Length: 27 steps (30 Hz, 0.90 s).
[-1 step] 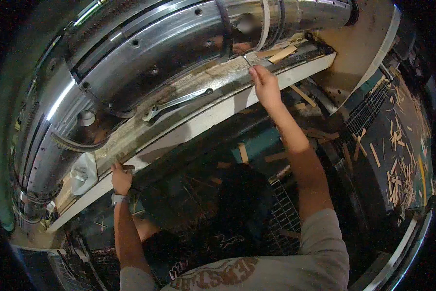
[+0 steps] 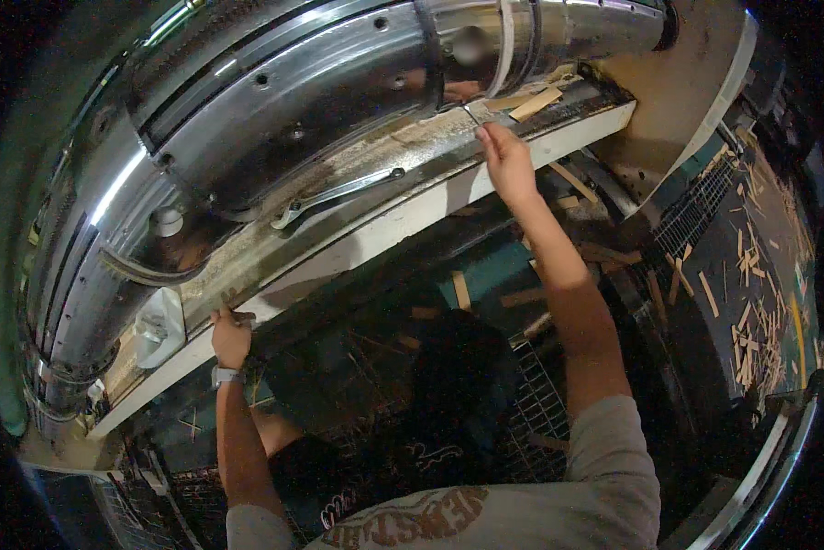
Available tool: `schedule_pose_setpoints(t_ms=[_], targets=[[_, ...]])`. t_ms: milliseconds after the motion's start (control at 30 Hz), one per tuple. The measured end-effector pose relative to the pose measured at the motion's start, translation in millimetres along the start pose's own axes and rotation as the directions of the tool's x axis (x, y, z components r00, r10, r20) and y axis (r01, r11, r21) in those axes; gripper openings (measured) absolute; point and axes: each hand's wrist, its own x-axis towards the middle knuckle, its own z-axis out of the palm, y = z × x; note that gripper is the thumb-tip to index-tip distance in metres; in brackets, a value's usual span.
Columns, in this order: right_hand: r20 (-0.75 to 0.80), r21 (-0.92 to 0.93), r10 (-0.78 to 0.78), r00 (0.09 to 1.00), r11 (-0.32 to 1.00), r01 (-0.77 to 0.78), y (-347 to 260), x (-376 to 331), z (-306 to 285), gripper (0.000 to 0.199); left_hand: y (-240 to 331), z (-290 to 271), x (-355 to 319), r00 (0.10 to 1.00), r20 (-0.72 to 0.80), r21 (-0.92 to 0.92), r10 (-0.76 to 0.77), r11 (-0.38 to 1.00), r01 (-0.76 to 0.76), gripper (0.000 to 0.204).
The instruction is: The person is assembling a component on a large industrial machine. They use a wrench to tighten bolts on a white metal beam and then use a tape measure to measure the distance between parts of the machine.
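Note:
My right hand (image 2: 509,163) is closed in a pinch at the far side of the ledge. Between its fingertips is a thin metal rod-like tool (image 2: 470,114), its far end beside the drum; its exact kind is too small to tell. My left hand (image 2: 232,337) rests on the near edge of the pale beam (image 2: 375,240), fingers stretched over it with nothing seen in them. A metal wrench (image 2: 338,194) lies on the dusty ledge between my hands. Above the ledge curves a large shiny metal drum (image 2: 338,87) with bolt holes and bands.
A crumpled clear plastic bag (image 2: 161,325) lies on the ledge left of my left hand. A flat wood strip (image 2: 536,104) is just beyond my right hand. Wood scraps (image 2: 749,344) litter the dark floor at right, and a metal grating (image 2: 531,390) lies below.

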Motion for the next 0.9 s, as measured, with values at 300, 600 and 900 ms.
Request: schedule_pose_setpoints(t_ms=[300,600,900], targets=[[0.298,0.924,0.712,0.635,-0.047,-0.380,-104,-14,72,0.024,-51,49,7,0.949,-0.278,0.299,0.151,0.952,-0.064,0.039],[0.190,0.819,0.568,0.801,0.359,-0.449,-35,-50,40,0.027,25,7,2,0.992,-0.103,0.477,-0.074,0.871,0.115,0.040],[0.389,0.419,0.251,0.886,0.809,-0.413,21,-2,-12,0.030,29,5,2,0.993,-0.116,0.422,-0.029,0.903,0.075,0.039]])
